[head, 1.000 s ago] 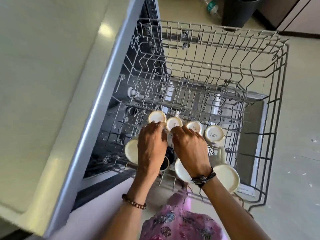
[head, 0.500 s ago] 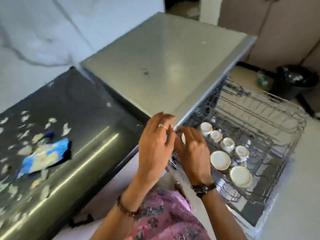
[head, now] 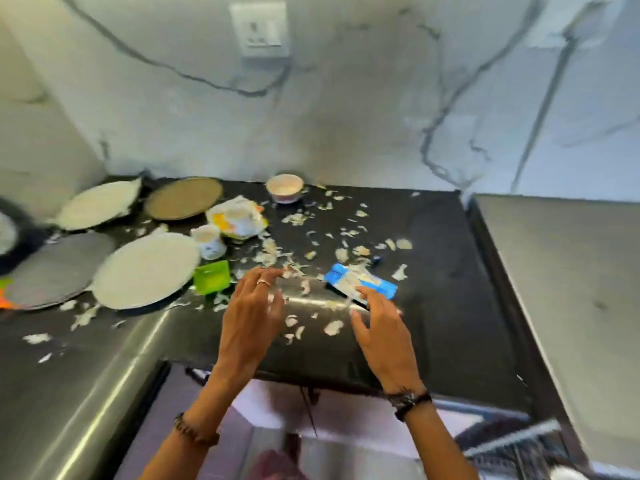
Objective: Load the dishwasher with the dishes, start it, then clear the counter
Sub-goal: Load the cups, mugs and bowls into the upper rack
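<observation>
The black counter (head: 433, 289) carries dirty dishes. A white plate (head: 145, 270), a grey plate (head: 59, 268), a second white plate (head: 98, 204) and a brown plate (head: 183, 198) lie at the left. A small cup (head: 209, 241) stands beside the white plate, and a bowl (head: 284, 188) sits by the wall. My left hand (head: 251, 317) hovers open over the counter's middle. My right hand (head: 381, 330) is open too, its fingertips near a blue wrapper (head: 360, 284). Only a sliver of the dishwasher rack (head: 519, 445) shows at the bottom right.
Pale peel scraps are scattered over the counter. A green container (head: 212, 277) and a crumpled yellow-white packet (head: 239, 218) lie among the dishes. The steel dishwasher top (head: 568, 289) adjoins the counter on the right. A wall socket (head: 260, 29) sits on the marble backsplash.
The view has swung from the dishwasher rack up to the counter. Both hands have left the cups in the rack and now hover empty over the counter.
</observation>
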